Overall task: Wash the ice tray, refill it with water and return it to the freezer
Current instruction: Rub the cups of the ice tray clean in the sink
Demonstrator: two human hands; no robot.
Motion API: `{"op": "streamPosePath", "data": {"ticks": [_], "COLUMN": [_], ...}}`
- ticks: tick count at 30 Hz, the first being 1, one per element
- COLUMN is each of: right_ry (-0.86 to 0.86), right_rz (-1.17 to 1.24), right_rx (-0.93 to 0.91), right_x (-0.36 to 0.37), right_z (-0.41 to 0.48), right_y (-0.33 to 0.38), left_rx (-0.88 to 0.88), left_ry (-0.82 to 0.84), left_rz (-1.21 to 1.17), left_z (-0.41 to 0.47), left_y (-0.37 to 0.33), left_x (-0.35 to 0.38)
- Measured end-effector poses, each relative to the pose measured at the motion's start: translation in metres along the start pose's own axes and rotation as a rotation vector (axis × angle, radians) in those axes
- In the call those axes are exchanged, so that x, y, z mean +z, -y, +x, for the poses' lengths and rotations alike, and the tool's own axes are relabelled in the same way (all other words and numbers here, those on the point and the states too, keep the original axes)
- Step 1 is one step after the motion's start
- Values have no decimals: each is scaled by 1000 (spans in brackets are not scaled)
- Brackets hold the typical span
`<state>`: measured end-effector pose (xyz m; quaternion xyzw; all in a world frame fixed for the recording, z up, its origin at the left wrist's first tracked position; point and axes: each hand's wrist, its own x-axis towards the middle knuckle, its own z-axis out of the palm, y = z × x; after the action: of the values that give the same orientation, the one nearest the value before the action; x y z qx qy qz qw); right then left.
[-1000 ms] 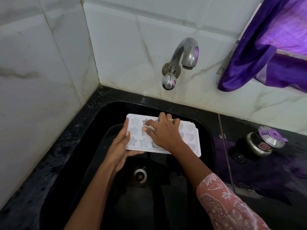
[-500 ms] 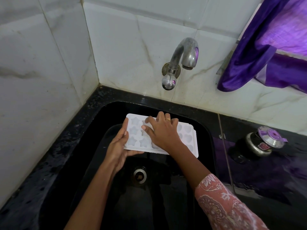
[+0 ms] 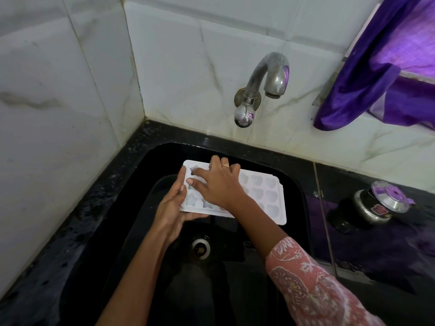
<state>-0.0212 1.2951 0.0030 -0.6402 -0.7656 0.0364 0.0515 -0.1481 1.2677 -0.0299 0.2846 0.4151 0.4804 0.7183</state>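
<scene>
The left hand [image 3: 173,208] grips the ice tray [image 3: 270,196] at its end. The right hand [image 3: 219,184], fingers flat, has slid left across its cells, so washing is probably unfinished.

The white rectangular plastic ice tray [image 3: 266,196] faces cells-up, with star moulds at its left end and rounded, heart-like ones at its right. It is held roughly level above the black sink basin [image 3: 259,267] — left hand [image 3: 173,208] gripping its left end, right hand [image 3: 216,184] spread flat on top.
</scene>
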Motion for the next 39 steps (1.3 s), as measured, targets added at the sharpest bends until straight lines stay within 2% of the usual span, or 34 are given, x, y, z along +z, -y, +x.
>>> {"op": "streamPosePath", "data": {"ticks": [10, 22, 30, 39], "right_ry": [9, 10, -66, -131], "right_rz": [-59, 21, 173, 85], "right_rx": [15, 20, 251, 444], "right_x": [-1, -3, -10, -11], "right_z": [2, -6, -43, -94], "right_y": [-3, 2, -26, -58], "left_rx": [3, -4, -42, -12], "left_ry": [-3, -25, -53, -64], "left_rz": [38, 21, -2, 18], "left_z": [1, 0, 0, -1], "left_y": [-2, -3, -8, -13], "left_x": [-2, -3, -6, -10]}}
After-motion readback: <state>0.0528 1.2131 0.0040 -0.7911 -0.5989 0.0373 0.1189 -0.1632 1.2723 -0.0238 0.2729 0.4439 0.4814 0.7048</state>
